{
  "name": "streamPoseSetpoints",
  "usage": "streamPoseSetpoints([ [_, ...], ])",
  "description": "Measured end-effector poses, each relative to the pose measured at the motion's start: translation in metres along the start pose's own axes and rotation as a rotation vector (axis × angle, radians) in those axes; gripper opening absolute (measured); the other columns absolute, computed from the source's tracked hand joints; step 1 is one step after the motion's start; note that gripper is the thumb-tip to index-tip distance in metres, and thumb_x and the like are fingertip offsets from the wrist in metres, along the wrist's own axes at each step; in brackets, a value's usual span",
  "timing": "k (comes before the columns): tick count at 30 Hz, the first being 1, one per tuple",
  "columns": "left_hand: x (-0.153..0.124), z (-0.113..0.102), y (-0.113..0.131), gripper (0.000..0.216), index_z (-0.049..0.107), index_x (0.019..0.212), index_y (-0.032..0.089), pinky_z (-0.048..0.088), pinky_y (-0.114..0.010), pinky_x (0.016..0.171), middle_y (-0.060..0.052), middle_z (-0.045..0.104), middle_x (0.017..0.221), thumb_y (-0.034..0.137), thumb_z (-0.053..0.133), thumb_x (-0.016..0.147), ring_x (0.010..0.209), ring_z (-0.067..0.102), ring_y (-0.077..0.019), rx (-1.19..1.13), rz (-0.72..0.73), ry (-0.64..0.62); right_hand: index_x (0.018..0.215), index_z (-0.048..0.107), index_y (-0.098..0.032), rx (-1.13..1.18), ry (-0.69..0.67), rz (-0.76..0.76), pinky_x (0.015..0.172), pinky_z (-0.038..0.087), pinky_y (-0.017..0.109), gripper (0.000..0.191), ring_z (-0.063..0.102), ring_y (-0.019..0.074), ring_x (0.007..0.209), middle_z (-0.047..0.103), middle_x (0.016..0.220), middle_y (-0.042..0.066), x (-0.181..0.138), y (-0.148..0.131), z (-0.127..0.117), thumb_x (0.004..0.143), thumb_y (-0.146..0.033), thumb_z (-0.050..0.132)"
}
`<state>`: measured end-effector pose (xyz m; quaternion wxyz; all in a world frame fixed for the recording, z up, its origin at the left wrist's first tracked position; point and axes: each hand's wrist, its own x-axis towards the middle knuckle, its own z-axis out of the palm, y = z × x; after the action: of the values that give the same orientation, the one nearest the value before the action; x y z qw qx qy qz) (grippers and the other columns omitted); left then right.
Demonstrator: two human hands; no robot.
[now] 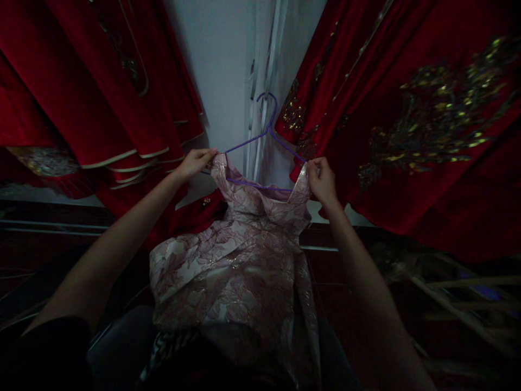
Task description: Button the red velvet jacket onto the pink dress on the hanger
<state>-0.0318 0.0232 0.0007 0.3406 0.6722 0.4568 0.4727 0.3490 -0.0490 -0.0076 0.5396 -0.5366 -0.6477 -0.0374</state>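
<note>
We're apparently settling the dress [252, 260] on its purple hanger [269, 127], left hand [198, 162] pinching at eleven o'clock, right hand [323, 180] at one, probably needing level shoulders next.

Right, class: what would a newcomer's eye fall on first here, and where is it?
Probably the pale pink, shiny patterned dress in the middle, on a purple hanger, with the left hand and right hand gripping at its shoulders. Next, the vivid red cloth hanging on both sides, with glittering gold decoration at the upper right.
</note>
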Motion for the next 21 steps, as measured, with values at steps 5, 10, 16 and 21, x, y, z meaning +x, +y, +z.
streamPoseSetpoints([
  [5,-0.021,-0.019,-0.042,0.04,0.059,0.096,0.014,0.053,-0.03,0.063,-0.008,0.068,0.082,0.05,0.057,0.081,0.065,0.064,-0.0157,-0.002,-0.266,-0.098,0.087,0.051,-0.022,0.01,-0.014,-0.004,0.072,0.045,0.03,0.028,0.061,0.0175,0.074,0.065,0.082,0.004,0.0,0.001,0.0,0.091,-0.049,0.041],
  [10,-0.058,-0.021,-0.067,0.054,0.061,0.1,0.016,0.051,-0.027,0.069,-0.006,0.069,0.095,0.042,0.077,0.055,0.078,0.064,-0.0177,0.2,-0.138,-0.415,0.086,0.052,-0.022,0.001,-0.034,0.022,0.074,0.045,0.031,0.029,0.061,0.0179,0.075,0.065,0.082,0.004,0.0,0.0,0.0,0.09,-0.049,0.041],
  [16,-0.047,-0.023,-0.066,0.025,0.061,0.062,0.017,0.041,-0.024,0.052,-0.001,0.06,0.056,0.041,0.057,0.066,0.053,0.053,-0.0138,0.475,-0.168,-0.391,0.087,0.052,-0.022,0.002,-0.052,0.024,0.077,0.046,0.032,0.03,0.061,0.0184,0.078,0.065,0.085,0.004,0.0,0.0,0.0,0.091,-0.049,0.04],
  [21,-0.035,-0.012,-0.057,0.028,0.061,0.068,0.017,0.05,-0.03,0.064,-0.004,0.067,0.069,0.042,0.049,0.07,0.068,0.061,-0.0196,0.212,-0.205,-0.268,0.087,0.052,-0.022,0.004,-0.07,0.043,0.078,0.046,0.033,0.03,0.062,0.0193,0.079,0.065,0.086,0.005,0.0,-0.002,-0.001,0.09,-0.049,0.04],
])
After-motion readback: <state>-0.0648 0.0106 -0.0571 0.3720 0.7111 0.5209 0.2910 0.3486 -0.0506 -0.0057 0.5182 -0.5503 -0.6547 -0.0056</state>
